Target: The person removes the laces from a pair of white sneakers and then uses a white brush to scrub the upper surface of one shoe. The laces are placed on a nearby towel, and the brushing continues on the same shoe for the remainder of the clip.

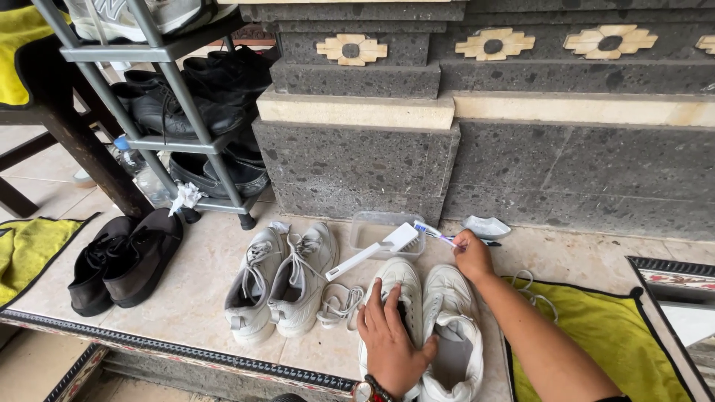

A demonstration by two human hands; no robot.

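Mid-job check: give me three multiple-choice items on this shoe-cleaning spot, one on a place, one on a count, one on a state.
1. Where does the white brush lie?
A. Across the clear tub
B. On the yellow cloth
C. On the shoe rack

2. How many black shoes sit on the tile floor left of the grey sneakers?
A. One
B. Two
C. Four

3. What is the right hand doing?
A. Resting flat on the cloth
B. Gripping a toothbrush
C. Holding a lace

Answers: 1 A, its head rests on the tub's rim. 2 B, one pair stands there. 3 B, fingers close around the handle, while the left hand presses a white sneaker.
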